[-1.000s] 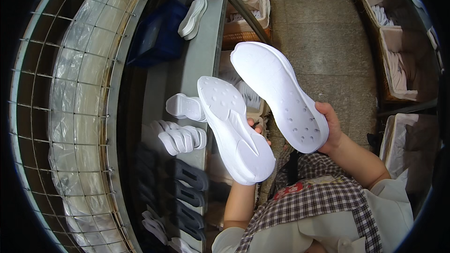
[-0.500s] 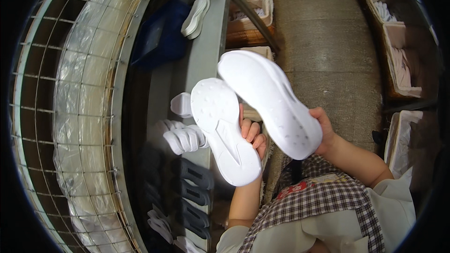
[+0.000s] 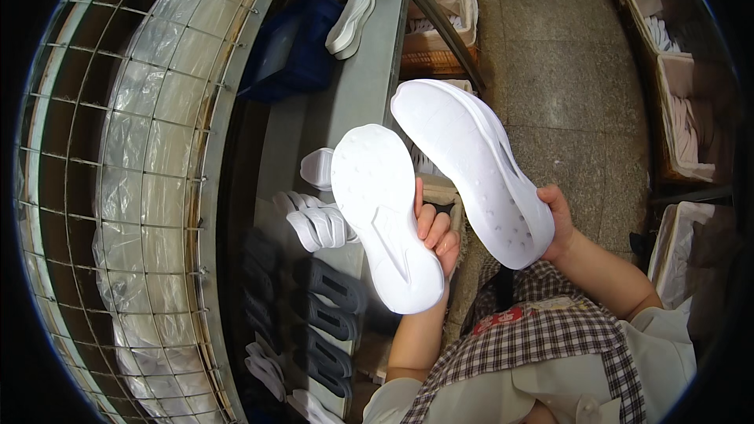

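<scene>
In my left hand (image 3: 438, 235) is a white shoe sole (image 3: 375, 177), held up with its broad, dimpled face showing and my fingers curled over its right edge. My right hand (image 3: 556, 224) grips a second white shoe sole (image 3: 463, 161) by its lower end, thumb on the edge; its side wall is turned partly toward me. The two soles are tilted and side by side, a narrow gap between them. Behind the left one, several white soles (image 3: 314, 224) lie in a row on the grey metal shelf (image 3: 357, 90), beside another white piece (image 3: 317, 168).
Dark grey soles (image 3: 328, 318) line the shelf's near part. Farther up are stacked white soles (image 3: 350, 23) and a blue crate (image 3: 290, 47). Wire mesh (image 3: 157, 118) covers plastic-wrapped material at left. Lined baskets (image 3: 444, 8) stand beyond the shelf; more baskets (image 3: 683, 122) flank the floor at right.
The view has shifted, so the shelf and floor sit slightly farther right. Both soles stay in my hands; the right one is turned a little, showing more of its side wall.
</scene>
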